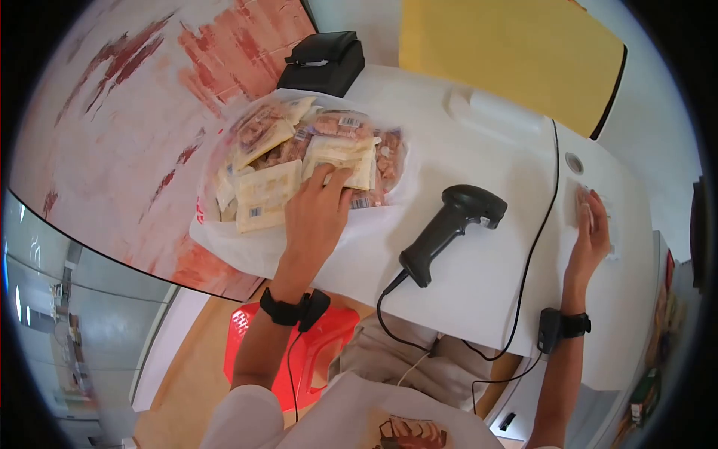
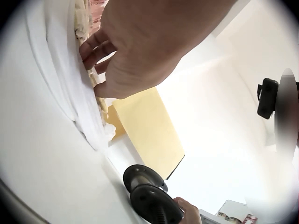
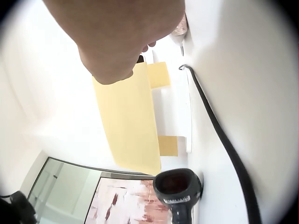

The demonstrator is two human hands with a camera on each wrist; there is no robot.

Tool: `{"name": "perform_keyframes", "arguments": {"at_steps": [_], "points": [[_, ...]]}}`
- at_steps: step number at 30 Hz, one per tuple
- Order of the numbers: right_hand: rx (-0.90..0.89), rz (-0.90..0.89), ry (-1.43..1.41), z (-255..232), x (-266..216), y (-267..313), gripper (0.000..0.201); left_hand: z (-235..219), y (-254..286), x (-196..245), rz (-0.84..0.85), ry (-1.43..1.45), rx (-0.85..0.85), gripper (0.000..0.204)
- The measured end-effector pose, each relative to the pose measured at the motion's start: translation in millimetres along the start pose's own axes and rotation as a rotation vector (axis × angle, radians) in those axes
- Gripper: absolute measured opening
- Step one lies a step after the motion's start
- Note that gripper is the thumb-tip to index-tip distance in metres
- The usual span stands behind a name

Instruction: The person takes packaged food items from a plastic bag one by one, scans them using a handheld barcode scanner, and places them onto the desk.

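Note:
A white plastic bag (image 1: 247, 247) lies open on the white table (image 1: 479, 277), filled with several cream and brown snack packets (image 1: 265, 191). My left hand (image 1: 329, 178) rests on top of them, fingers laid over a cream packet (image 1: 351, 153); in the left wrist view its fingers (image 2: 93, 49) bend slightly against the bag's contents. My right hand (image 1: 587, 203) lies with straight fingers on a small packet (image 1: 580, 196) near the table's right edge. In the right wrist view that small packet (image 3: 180, 29) only peeks out past the hand.
A black barcode scanner (image 1: 449, 224) lies between my hands, its cable (image 1: 535, 239) running along the table and over the front edge. A black receipt printer (image 1: 323, 61) stands behind the bag, beside a yellow board (image 1: 508, 52). A red stool (image 1: 329, 352) is below.

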State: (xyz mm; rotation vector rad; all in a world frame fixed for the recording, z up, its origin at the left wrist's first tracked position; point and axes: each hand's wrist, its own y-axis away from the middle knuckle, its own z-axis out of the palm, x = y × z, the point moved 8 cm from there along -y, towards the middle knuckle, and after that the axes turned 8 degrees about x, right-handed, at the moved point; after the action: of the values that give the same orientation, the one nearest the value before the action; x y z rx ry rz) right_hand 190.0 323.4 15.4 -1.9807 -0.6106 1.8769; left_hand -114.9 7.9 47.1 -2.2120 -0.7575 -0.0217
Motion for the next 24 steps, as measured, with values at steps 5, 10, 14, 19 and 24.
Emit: {"name": "perform_keyframes", "arguments": {"at_steps": [5,10,14,19,24], "points": [[-0.049,-0.010,-0.048,11.8,-9.6,11.4,0.021,-2.7,-10.6,-0.8,-0.083,0.170,0.090,0.012],[-0.041,0.052,-0.164,16.9,-22.1,16.1,0.022,-22.1,-14.6,48.0,-0.206,0.518,0.153,0.012],[-0.465,0.407,-0.482,50.1,-22.5,40.7,0.044,-29.6,-16.5,131.8,0.145,0.636,0.281,0.019],[-0.383,0.863,-0.814,64.5,-34.6,72.0,0.045,2.4,6.9,196.1,0.363,0.652,-0.021,0.021],[-0.294,0.727,-0.556,49.5,-9.3,48.6,0.040,27.2,9.0,119.3,-0.018,0.483,-0.005,0.027]]}}
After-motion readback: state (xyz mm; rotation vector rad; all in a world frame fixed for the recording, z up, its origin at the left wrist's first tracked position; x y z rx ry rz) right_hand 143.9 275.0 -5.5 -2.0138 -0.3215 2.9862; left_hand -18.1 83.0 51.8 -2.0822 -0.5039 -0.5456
